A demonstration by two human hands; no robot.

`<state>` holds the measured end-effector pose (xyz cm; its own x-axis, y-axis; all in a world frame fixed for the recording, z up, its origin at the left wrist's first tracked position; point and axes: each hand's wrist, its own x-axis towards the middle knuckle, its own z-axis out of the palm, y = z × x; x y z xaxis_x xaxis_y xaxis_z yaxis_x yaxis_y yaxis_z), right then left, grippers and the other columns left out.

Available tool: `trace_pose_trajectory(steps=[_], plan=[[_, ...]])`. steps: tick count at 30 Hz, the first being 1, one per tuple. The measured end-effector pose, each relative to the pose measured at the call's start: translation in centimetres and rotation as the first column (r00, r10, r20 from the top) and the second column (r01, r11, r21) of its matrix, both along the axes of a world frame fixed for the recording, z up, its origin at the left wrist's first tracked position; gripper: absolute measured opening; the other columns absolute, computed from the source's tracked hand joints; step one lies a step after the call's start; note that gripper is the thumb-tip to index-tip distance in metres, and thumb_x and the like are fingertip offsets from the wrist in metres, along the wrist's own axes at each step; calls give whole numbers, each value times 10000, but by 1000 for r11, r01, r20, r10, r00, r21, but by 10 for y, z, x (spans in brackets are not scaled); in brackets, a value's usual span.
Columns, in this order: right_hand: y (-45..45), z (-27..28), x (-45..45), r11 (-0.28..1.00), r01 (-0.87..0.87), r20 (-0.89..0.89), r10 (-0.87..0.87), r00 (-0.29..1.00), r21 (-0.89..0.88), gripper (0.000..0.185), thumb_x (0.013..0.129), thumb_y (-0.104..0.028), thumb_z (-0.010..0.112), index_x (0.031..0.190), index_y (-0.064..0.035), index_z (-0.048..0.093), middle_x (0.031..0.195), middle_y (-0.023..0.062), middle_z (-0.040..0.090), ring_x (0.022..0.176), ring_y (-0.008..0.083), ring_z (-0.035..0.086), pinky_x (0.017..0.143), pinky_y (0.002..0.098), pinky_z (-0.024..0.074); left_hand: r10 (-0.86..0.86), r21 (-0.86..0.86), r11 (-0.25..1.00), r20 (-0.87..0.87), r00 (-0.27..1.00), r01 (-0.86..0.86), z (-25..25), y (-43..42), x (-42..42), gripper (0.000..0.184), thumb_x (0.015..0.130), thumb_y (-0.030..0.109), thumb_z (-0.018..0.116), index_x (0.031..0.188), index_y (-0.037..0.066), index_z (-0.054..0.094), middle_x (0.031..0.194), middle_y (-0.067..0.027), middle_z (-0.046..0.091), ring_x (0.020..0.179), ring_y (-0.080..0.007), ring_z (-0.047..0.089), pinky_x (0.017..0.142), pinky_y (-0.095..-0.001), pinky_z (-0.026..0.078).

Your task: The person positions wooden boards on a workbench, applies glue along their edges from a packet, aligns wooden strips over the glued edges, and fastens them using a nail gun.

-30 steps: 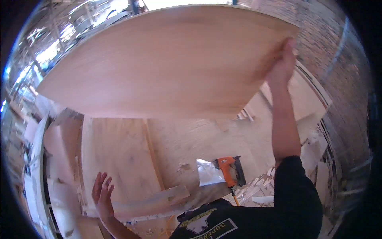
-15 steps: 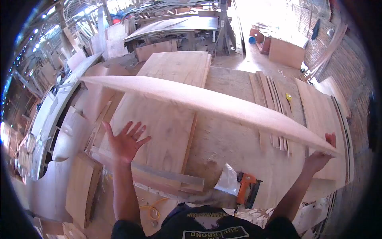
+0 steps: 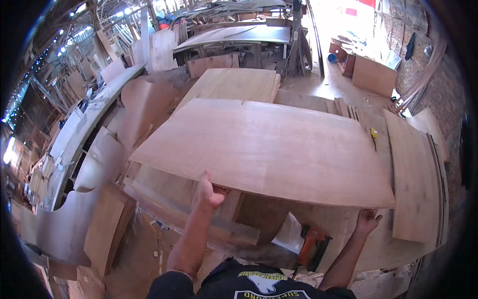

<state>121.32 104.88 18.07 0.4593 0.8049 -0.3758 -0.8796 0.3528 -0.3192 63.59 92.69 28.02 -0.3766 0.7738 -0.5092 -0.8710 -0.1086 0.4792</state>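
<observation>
noted yellow tape measure (image 3: pixel 374 132) toward far right corner of table (image 3: pixel 303 100); logged blue container (image 3: pixel 332 58) on floor (image 3: pixel 323 88), beside brown box (image 3: pixel 348 65).

A wooden desk (image 3: pixel 304 100) carries an orange-and-black nail gun (image 3: pixel 312 243) just beside a plastic bag (image 3: pixel 290 234) near its front edge. Farther back lie narrow wood strips (image 3: pixel 343 108) and a yellow tape measure (image 3: pixel 374 133). Stacked plywood sheets (image 3: pixel 234 82) lie far left, a long plywood panel (image 3: pixel 412 179) along the right.

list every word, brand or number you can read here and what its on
"SUPERBOND", upside down, on the black shirt.
The yellow lettering above it on the shirt is too blurred to read.
Any markings on the orange nail gun or yellow tape measure are too small to read.
</observation>
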Motion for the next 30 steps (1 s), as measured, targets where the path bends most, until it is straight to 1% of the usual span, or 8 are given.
trace_pose_trajectory(steps=[4,7,15,18,21,24,27,30], plan=[[-70,-49,-47,783,-519,-202,601,774,341,538,1059,-460,507,1420,-72,600,1424,150,643,1254,371,632,1058,593,507,-25,14,1000,-24,999,26,0,0,35,560,1124,507,373,1464,81,501,1451,-133,582,1305,-327,582,1075,-540,505],[-140,-13,-164,550,-833,293,787,543,67,649,1022,-543,544,1504,-110,530,1490,140,596,1300,388,597,1075,592,488,-24,8,1000,35,999,23,-27,-3,59,555,1133,484,363,1482,69,479,1464,-139,570,1340,-328,560,1122,-541,479],[-85,-8,-280,692,-696,90,719,689,-192,498,1032,-371,647,1417,-67,561,1351,119,664,1251,319,640,1042,526,552,-217,-115,968,62,974,223,-34,-50,84,505,1129,425,433,1468,60,513,1420,-139,616,1284,-287,611,1064,-519,520],[-83,-17,-255,725,-627,110,674,730,-284,405,1018,-236,638,1364,-29,593,1291,125,690,1184,290,683,1010,480,601,-862,-197,494,17,507,847,9,-93,35,466,1099,378,549,1385,17,616,1341,-159,685,1194,-277,668,1031,-459,541],[-103,5,-240,771,-573,214,631,746,-280,363,1003,-158,624,1341,-29,603,1270,121,691,1157,279,693,997,456,613,-682,-322,344,-731,0,882,105,-156,-47,414,1041,334,682,1274,-7,710,1249,-156,740,1096,-244,707,999,-397,549],[-131,17,-217,762,-578,250,644,723,-293,384,996,-170,635,1348,-21,593,1261,127,702,1126,283,710,957,452,636,-364,-295,915,-898,248,276,133,-194,-146,343,983,180,748,1259,-23,720,1129,-98,768,1046,-185,707,924,-304,575],[-159,41,-219,800,-485,315,589,744,-353,433,984,-182,660,1374,-19,567,1259,139,706,1108,293,720,924,460,654,-344,-232,917,-873,-346,-325,127,-190,-236,551,968,395,749,1287,-51,697,1202,-240,745,1114,-358,724,1002,-441,553],[-196,64,-225,815,-442,360,568,740,-375,478,966,-171,685,1400,-24,547,1268,150,700,1121,302,715,924,470,653,-622,-519,772,-736,-267,-367,76,-179,-303,715,914,521,753,1342,-44,654,1242,-307,696,1196,-455,661,1004,-481,530]])
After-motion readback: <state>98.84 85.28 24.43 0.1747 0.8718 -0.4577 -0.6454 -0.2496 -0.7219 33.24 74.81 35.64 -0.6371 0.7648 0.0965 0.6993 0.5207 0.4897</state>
